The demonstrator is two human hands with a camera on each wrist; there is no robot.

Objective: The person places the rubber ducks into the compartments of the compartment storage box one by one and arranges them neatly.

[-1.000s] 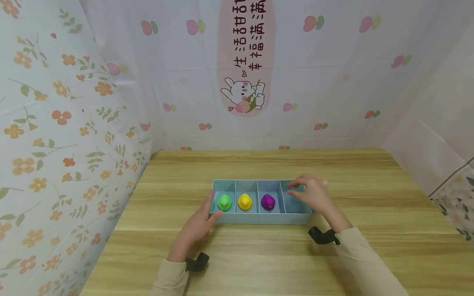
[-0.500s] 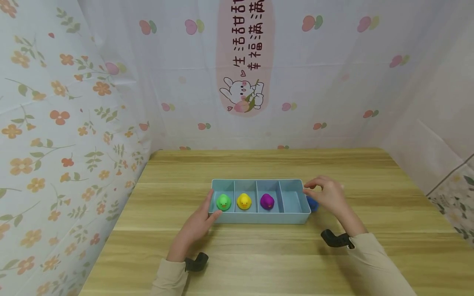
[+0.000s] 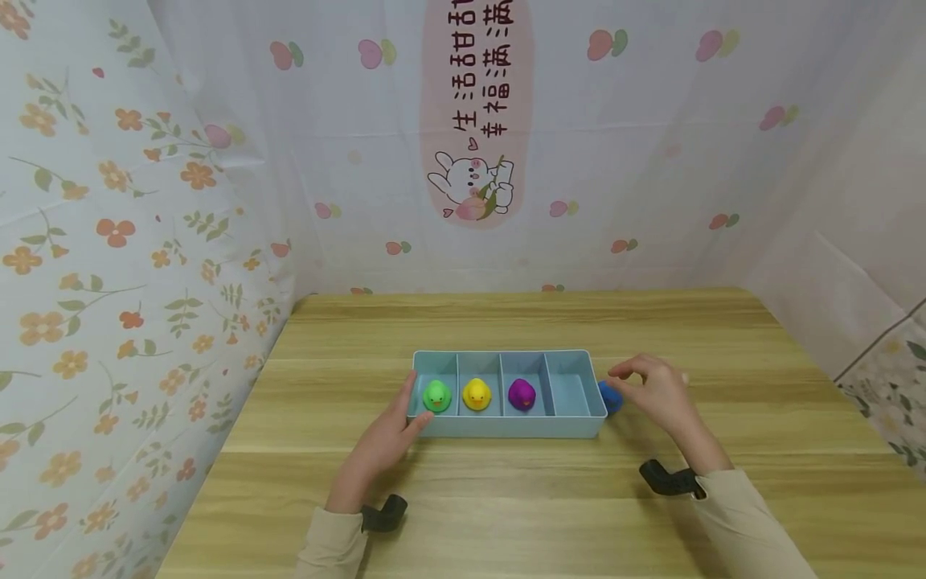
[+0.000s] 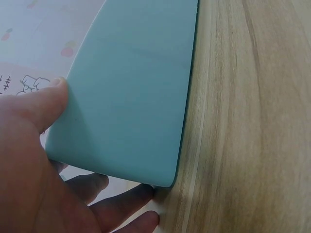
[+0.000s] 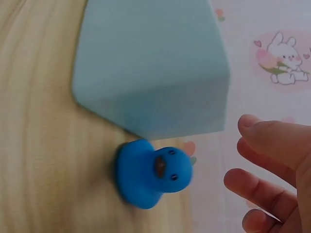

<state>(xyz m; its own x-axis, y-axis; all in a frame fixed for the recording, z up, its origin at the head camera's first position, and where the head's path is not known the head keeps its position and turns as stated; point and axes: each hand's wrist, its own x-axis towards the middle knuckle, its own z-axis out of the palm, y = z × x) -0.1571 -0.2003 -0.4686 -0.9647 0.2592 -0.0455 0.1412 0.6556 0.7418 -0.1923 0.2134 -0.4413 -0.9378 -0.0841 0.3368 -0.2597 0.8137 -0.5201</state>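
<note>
A pale blue divided box (image 3: 506, 427) lies lengthwise on the table. From left to right its compartments hold a green rubber duck (image 3: 437, 396), a yellow duck (image 3: 477, 395) and a purple duck (image 3: 522, 395); the rightmost has none. My left hand (image 3: 387, 433) grips the box's left end, thumb at the front rim and fingers along the end wall. Beside the right end stands a blue duck (image 5: 146, 174), partly hidden by the box in the head view. My right hand (image 3: 657, 392) hovers near this duck, thumb and fingers apart and holding nothing.
The wooden table (image 3: 463, 507) extends around the box on all sides. A floral curtain (image 3: 123, 322) hangs at the left, and a printed cloth (image 3: 347, 161) covers the back. Each wrist wears a black mount (image 3: 669, 480).
My right hand has moved right and slightly down, from over the rightmost compartment to the blue duck outside the box. The left hand keeps its place on the box.
</note>
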